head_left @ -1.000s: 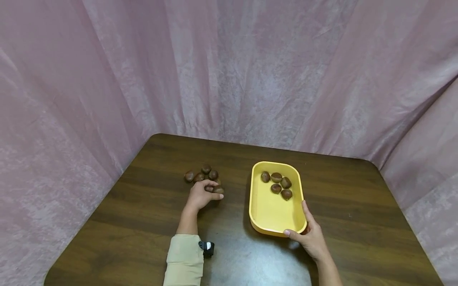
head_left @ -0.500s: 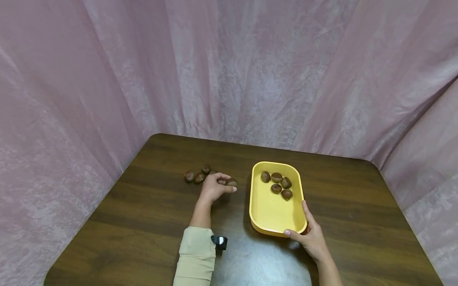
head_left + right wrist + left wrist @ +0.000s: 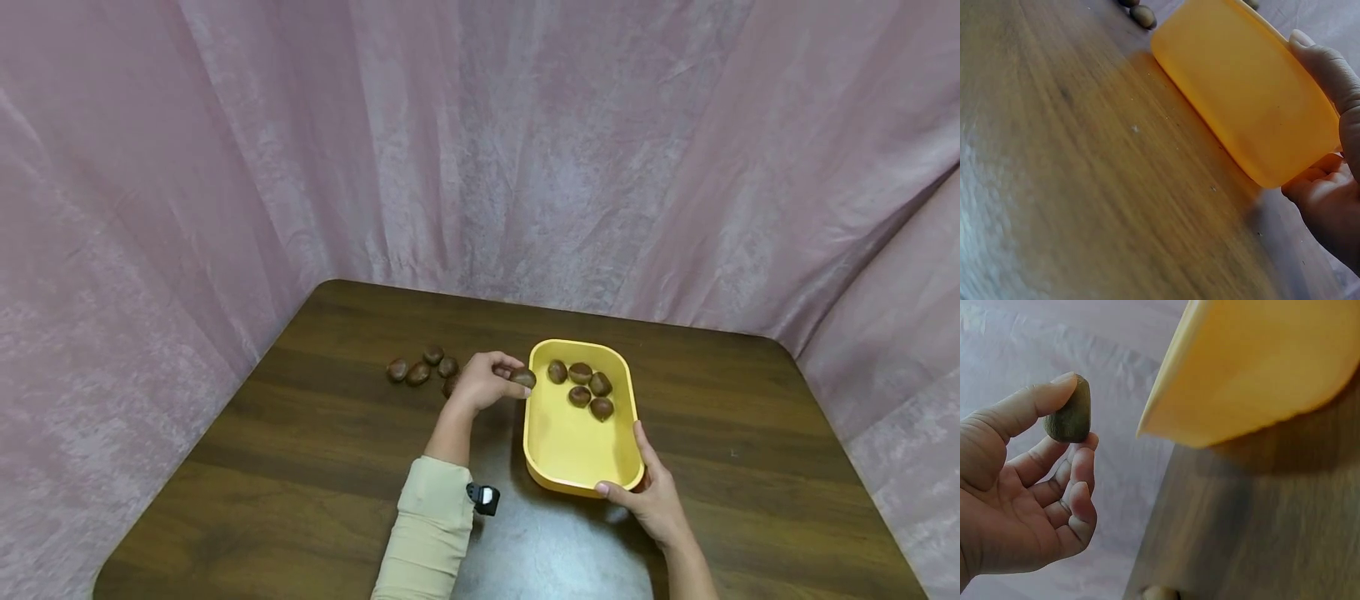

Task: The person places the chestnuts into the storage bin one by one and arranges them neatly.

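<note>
My left hand (image 3: 483,383) pinches a brown chestnut (image 3: 522,378) between thumb and fingers, right at the left rim of the yellow plastic tub (image 3: 581,467). In the left wrist view the chestnut (image 3: 1072,412) is held up off the table, beside the tub's wall (image 3: 1241,381). Several chestnuts (image 3: 580,396) lie in the far half of the tub. My right hand (image 3: 660,504) grips the tub's near right corner, its thumb (image 3: 1322,59) at the rim and its fingers lower on the outside.
Several loose chestnuts (image 3: 417,372) lie on the dark wooden table (image 3: 300,450) left of the tub, one partly hidden by my left hand. A pink curtain (image 3: 480,167) hangs behind the table. My left wrist wears a black strap device (image 3: 483,498).
My left hand has picked a chestnut off the loose group and carried it right to the tub's rim. The right hand and the tub have stayed in place.
</note>
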Available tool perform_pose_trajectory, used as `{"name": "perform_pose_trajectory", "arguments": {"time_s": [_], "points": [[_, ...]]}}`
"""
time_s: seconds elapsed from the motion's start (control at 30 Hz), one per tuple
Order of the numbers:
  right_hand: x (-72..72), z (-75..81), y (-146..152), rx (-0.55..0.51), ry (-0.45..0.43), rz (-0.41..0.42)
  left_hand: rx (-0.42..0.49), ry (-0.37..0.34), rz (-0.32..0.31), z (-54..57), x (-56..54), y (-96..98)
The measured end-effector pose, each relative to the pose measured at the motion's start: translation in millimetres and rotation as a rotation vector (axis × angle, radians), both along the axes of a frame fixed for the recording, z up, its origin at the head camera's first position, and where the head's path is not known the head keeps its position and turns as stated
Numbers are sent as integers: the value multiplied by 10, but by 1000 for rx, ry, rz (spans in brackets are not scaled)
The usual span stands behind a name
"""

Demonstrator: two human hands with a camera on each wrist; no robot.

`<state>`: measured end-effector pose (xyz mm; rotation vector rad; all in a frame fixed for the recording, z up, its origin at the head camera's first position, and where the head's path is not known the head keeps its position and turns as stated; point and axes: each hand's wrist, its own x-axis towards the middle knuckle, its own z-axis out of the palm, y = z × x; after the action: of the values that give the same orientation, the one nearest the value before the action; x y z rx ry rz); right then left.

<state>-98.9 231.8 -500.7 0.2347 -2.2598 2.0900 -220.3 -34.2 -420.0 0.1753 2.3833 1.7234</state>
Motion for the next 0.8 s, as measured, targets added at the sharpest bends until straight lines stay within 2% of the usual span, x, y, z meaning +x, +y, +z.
{"name": "perform_pose_trajectory", "arguments": {"time_s": [0.2, 0.47, 0.8], "points": [[-3, -10, -5, 21, -25, -11, -22, -17, -33, 44, -61, 174], [-11, -18, -13, -9, -13, 17, -89, -24, -74, 91, -155, 358], [16, -15, -6, -40, 6, 25, -99, -67, -138, 171, -209, 570]]}}
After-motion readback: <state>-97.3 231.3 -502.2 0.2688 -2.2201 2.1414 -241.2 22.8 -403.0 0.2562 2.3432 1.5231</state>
